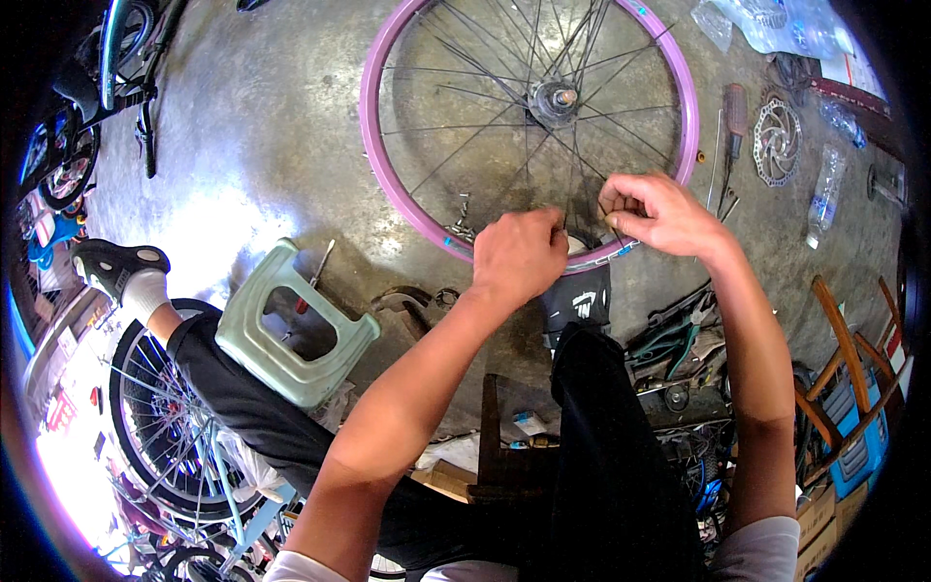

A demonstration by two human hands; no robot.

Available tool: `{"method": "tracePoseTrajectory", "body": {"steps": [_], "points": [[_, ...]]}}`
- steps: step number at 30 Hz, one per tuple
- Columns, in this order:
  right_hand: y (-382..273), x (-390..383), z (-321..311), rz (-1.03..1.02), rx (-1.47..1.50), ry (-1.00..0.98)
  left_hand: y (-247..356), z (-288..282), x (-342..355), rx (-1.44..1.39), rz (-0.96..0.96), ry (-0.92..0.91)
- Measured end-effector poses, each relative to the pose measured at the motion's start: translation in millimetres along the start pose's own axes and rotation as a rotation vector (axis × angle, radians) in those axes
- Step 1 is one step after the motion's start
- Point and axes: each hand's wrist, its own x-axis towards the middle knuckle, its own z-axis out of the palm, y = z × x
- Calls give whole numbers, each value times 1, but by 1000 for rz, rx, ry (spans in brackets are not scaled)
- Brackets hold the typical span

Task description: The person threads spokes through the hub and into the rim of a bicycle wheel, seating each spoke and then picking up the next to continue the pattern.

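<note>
A purple bicycle wheel rim (370, 107) lies flat on the floor before me. Thin dark spokes run to its hub (555, 101), and some cross loosely. My left hand (522, 252) is closed at the rim's near edge, its fingertips curled out of sight. Just right of it, inside the rim, my right hand (655, 211) pinches with thumb and forefinger at the end of a spoke (588, 165). My foot in a black shoe (579, 299) stands against the rim below my hands. A small heap of silver metal pieces (464, 215) lies inside the rim on the left.
A pale green plastic stool (335, 361) stands at left, a screwdriver (312, 276) beside it. Right of the wheel lie another screwdriver (735, 121), a brake disc (777, 143) and a plastic bottle (824, 199). Pliers (687, 339) and tools lie by my right forearm.
</note>
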Motion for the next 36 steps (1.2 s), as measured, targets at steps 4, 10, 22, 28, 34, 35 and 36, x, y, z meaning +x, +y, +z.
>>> {"method": "tracePoseTrajectory", "body": {"steps": [4, 10, 22, 28, 34, 35, 36], "points": [[7, -1, 5, 23, 249, -21, -12, 6, -4, -229, 56, 75], [-6, -8, 14, 22, 487, -88, -8, 2, -20, -463, 133, 30], [-28, -11, 44, 17, 268, 121, -7, -8, -19, -526, -38, 34], [-36, -18, 51, -64, -146, 398, 9, -19, 2, -971, -109, -78], [-51, -30, 58, -53, -491, 613, 13, -11, 15, -1075, -78, -154], [-54, -32, 61, -61, -489, 619, 12, -7, 18, -1097, -59, -177], [-57, -34, 63, -69, -487, 628, 15, -6, 20, -1116, -37, -201]]}}
